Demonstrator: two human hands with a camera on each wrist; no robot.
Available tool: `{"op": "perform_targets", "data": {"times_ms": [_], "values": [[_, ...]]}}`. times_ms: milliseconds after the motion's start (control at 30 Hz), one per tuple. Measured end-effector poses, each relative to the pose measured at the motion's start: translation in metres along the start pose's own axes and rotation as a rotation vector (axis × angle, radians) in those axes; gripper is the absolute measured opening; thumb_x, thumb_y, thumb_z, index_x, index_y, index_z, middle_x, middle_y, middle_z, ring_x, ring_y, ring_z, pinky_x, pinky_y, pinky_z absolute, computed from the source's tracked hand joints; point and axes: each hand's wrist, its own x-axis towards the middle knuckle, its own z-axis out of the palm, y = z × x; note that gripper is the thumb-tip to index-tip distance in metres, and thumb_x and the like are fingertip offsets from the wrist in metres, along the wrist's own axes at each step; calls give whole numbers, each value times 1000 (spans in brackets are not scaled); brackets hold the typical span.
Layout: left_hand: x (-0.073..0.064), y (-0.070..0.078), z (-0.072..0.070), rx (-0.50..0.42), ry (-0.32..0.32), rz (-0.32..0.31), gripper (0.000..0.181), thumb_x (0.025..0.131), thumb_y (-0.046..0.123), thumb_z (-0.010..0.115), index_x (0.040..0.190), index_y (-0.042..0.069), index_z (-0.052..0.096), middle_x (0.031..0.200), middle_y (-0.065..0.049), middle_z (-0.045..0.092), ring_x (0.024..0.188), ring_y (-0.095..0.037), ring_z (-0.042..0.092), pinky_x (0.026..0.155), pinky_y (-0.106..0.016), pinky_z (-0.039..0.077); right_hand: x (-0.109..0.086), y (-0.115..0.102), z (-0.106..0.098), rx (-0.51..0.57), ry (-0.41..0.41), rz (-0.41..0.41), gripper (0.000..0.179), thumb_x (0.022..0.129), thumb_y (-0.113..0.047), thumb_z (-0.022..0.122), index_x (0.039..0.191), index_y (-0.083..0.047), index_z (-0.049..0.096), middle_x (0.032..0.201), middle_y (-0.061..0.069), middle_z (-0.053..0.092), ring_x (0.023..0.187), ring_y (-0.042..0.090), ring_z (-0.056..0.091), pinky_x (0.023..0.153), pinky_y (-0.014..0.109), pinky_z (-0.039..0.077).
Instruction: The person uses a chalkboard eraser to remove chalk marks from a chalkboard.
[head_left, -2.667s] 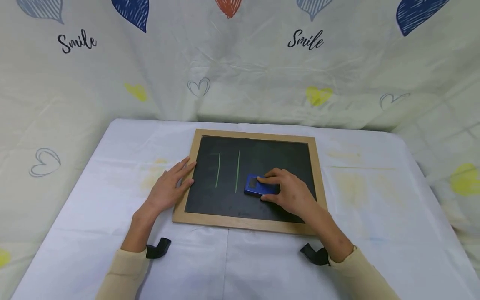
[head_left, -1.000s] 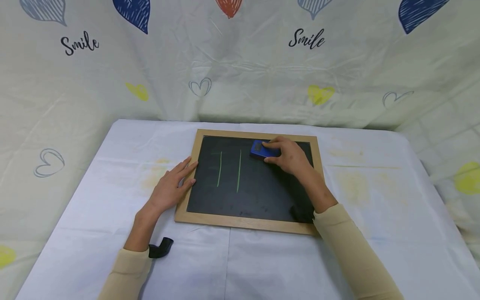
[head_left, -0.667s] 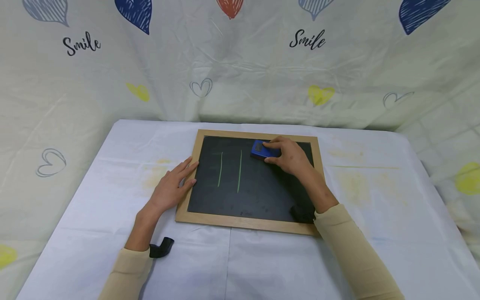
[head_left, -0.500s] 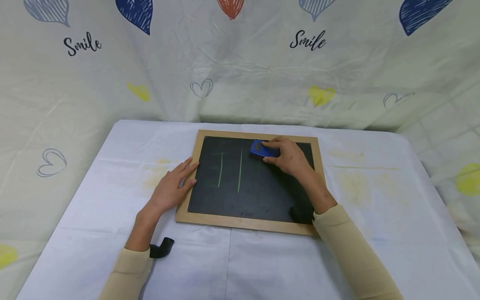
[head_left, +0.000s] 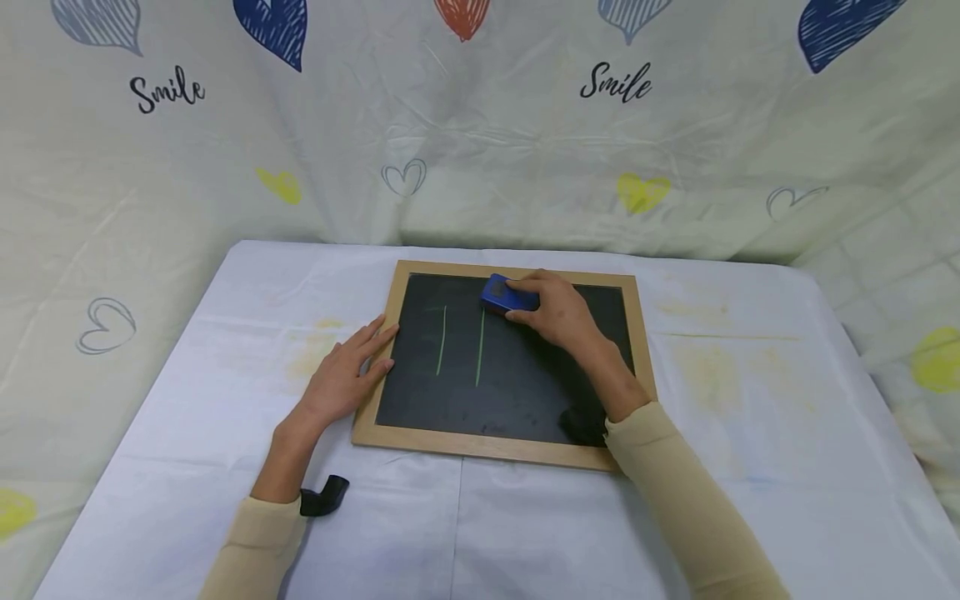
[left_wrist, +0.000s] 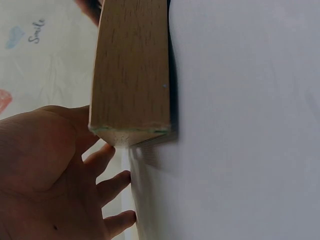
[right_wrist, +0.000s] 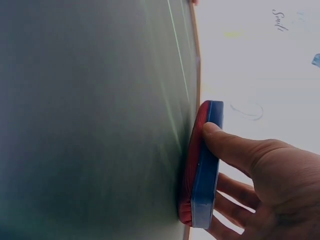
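Note:
A wood-framed chalkboard (head_left: 420,408) lies flat on the white-covered table, with two upright green chalk lines on its left half. My right hand (head_left: 555,312) grips a blue chalkboard eraser (head_left: 495,292) near the board's top edge, at the upper end of the right-hand line. In the right wrist view the eraser (right_wrist: 204,190) shows a red pad turned to the board, thumb on one long side and fingers on the other. My left hand (head_left: 341,379) rests with spread, straight fingers on the left part of the wooden frame (left_wrist: 132,65).
A black curved piece (head_left: 324,496) sticks out at the left wrist, and a similar dark piece (head_left: 581,427) at the right wrist, over the board. Behind the table (head_left: 750,417) hangs a printed cloth (head_left: 510,192) with hearts and "Smile" lettering.
My right hand first carried the eraser from the board's lower middle up to the top edge, then slid it left to the right-hand chalk line. My left hand has stayed on the frame.

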Motion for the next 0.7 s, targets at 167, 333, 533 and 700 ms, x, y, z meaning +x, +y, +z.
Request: {"op": "perform_targets", "data": {"times_ms": [167,333,533,700], "values": [[0,-1,0,-1,5,6,60,106,26,61,162,17,39,174,-10,27,159,-43,28,125,-75,17,6,-4,3,-6,1,13,61,96,-35,77,151,-21,57,147,13,59,134,36,58,108,54,52],[1,-2,1,0,10,10,60,106,26,61,162,17,40,174,-10,28,159,-42,28,125,-74,17,9,-7,7,-19,-5,23,60,96,-35,77,151,-22,57,149,12,58,136,36,57,109,54,52],[0,-1,2,0,4,6,60,106,27,60,162,17,39,174,-10,27,159,-42,28,125,-74,17,10,-10,10,-49,-21,36,60,96,-34,76,152,-22,56,151,11,56,140,36,54,110,53,51],[0,0,0,2,7,11,60,106,26,60,162,16,40,174,-11,28,158,-43,29,124,-75,18,9,-13,10,-56,-27,29,60,96,-32,76,152,-22,56,152,12,56,141,36,53,111,53,51]]}}
